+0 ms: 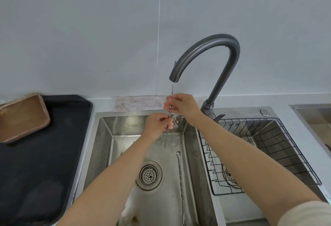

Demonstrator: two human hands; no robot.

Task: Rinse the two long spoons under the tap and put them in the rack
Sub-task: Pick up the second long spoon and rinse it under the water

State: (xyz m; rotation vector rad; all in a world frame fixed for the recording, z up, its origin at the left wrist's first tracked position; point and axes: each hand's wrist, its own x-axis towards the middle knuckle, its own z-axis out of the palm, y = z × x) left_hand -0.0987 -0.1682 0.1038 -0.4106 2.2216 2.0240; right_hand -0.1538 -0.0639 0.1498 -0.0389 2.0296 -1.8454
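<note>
One long twisted-handle spoon (166, 137) stands nearly upright under the grey curved tap (206, 46), and water runs down it. My right hand (182, 106) grips its upper part just below the spout. My left hand (158, 123) pinches it lower down, over the left sink basin (105, 145). The second long spoon (180, 181) lies flat on the basin floor, right of the drain (149, 174), with its small bowl pointing away from me. The black wire rack (265, 156) sits in the right basin and holds nothing that I can see.
A black tray (44, 154) lies on the counter to the left with a brown wooden dish (21, 118) on its far corner. A cloth strip (141, 103) lies along the wall behind the sink. Another steel basin (315, 116) shows at the far right.
</note>
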